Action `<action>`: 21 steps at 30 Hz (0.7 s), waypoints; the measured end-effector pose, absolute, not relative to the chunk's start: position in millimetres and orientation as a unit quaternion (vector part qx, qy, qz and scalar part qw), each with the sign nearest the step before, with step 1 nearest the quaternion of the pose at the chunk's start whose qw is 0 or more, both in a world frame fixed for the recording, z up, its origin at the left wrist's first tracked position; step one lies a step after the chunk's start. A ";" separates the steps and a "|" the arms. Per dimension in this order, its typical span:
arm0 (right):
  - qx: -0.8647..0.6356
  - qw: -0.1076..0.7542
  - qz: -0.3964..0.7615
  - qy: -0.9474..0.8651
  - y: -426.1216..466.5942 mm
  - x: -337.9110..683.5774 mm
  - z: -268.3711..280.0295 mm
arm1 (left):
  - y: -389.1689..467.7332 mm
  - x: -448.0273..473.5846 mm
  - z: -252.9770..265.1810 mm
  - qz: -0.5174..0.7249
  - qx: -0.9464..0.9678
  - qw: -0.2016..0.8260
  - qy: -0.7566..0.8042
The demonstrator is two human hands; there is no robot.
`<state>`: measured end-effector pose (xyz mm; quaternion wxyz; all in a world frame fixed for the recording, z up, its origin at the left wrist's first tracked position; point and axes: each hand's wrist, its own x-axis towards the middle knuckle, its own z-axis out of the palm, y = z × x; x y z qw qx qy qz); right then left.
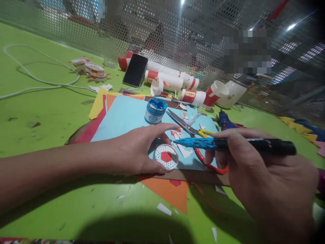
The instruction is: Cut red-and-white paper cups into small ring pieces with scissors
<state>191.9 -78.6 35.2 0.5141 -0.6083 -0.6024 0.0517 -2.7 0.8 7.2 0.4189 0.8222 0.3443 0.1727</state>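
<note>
My left hand [142, 147] steadies a small round paper cup base [166, 157] between thumb and fingers. Its white face carries a red hexagon, dividing lines and blue dots. In my right hand [264, 179] is a black marker pen [254, 145], its long tapered tip coated in blue paint. That tip points left, above and to the right of the disc. An open jar of blue paint [154, 111] stands on light blue paper [119, 118] behind my left hand. Scissors [185, 124] lie past the pen, their handles partly covered by my right hand.
Cut red-and-white paper cups [193, 97], a phone [135, 70] and a white cable [43, 84] lie toward the back. A blue glue gun [224, 120] is at right. Orange paper [167, 193] and paper scraps [164, 209] lie in front, on the green table [50, 210].
</note>
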 end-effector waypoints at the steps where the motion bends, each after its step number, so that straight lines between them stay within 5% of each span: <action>1: -0.609 0.523 0.053 -0.594 -78.5 191.7 35.2 | 0.7 -2.6 7.2 0.173 0.825 0.414 0.344; 21: -0.583 0.529 0.104 -0.608 -77.8 192.2 37.5 | -1.2 -2.3 8.6 0.176 0.846 0.376 0.336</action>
